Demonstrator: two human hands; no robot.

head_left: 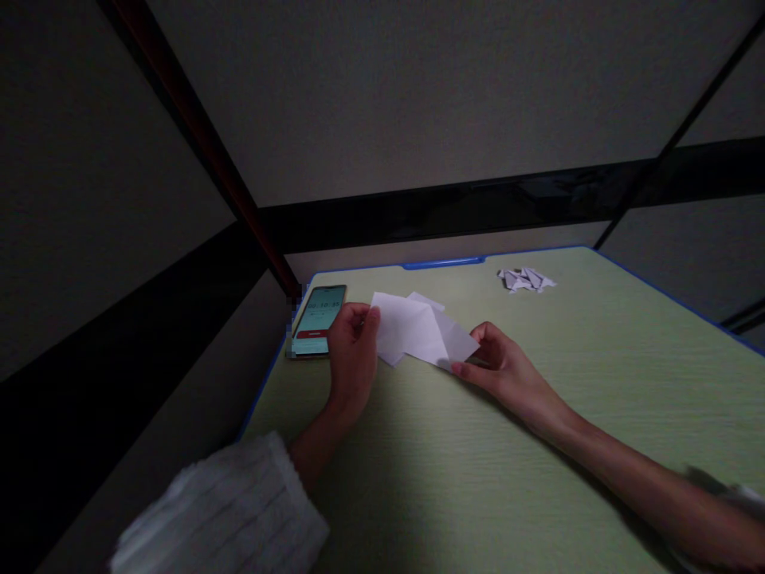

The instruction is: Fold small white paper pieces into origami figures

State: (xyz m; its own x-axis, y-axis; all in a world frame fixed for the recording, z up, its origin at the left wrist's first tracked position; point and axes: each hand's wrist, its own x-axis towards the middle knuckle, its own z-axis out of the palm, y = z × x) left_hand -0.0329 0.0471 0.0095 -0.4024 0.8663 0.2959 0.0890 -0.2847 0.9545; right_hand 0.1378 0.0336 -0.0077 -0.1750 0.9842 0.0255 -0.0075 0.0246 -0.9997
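Observation:
A white sheet of paper (412,325) with a diagonal crease is held up between my two hands, over the table. My left hand (354,343) pinches its left edge, thumb in front. At the lower right corner, which looks folded or bent, my right hand (499,359) grips the paper between thumb and fingers. More white paper (391,359) lies beneath, its corners poking out above and below the held sheet; the rest of it is hidden.
A phone (321,309) showing a running-time display lies left of my left hand. Folded white paper pieces (526,279) sit at the back right of the pale table (598,359), which has a blue rim and a blue strip (445,263) at its far edge. Wall panels stand behind and to the left.

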